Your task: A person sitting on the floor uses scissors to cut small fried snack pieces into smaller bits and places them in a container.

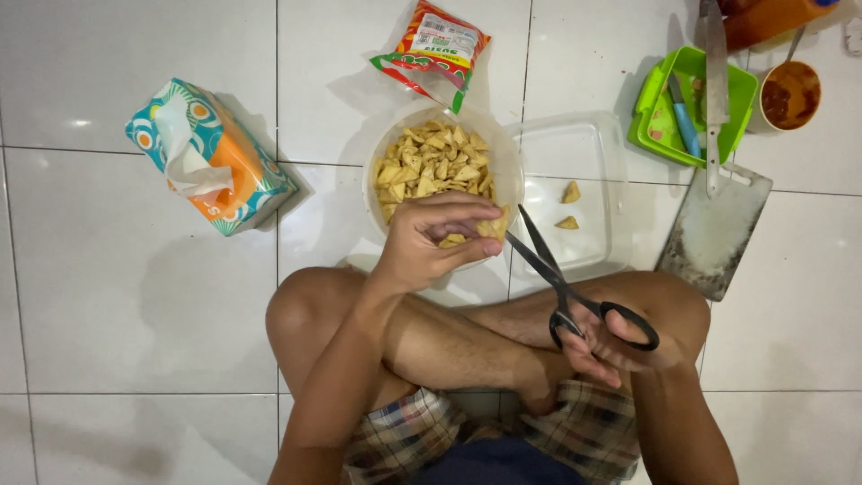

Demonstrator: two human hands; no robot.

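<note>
Crossed bare legs (pixel 467 337) and plaid shorts (pixel 503 440) fill the bottom of the view, the person sitting on a white tiled floor (pixel 108 296). Just above the knees, the left hand (pixel 431 241) is curled over the near rim of a round clear bowl (pixel 512 171) full of tan fried triangular pieces (pixel 431 162), and its fingertips pinch one such piece (pixel 492 228) at the bowl's edge. To the right, the right hand (pixel 611 346) grips black scissors (pixel 561 283) by the loops, fingers through the handles; the blades stand parted, their tips pointing up and left, right beside the pinched piece, one blade touching or nearly touching it. A square clear container (pixel 584 144) next to the bowl holds two loose pieces (pixel 568 205). Farther off lie a torn snack packet (pixel 435 45), a colourful tissue box (pixel 211 153), a green tray (pixel 687 103), a cleaver (pixel 714 207) and a small bowl of brown sauce (pixel 790 94)
</note>
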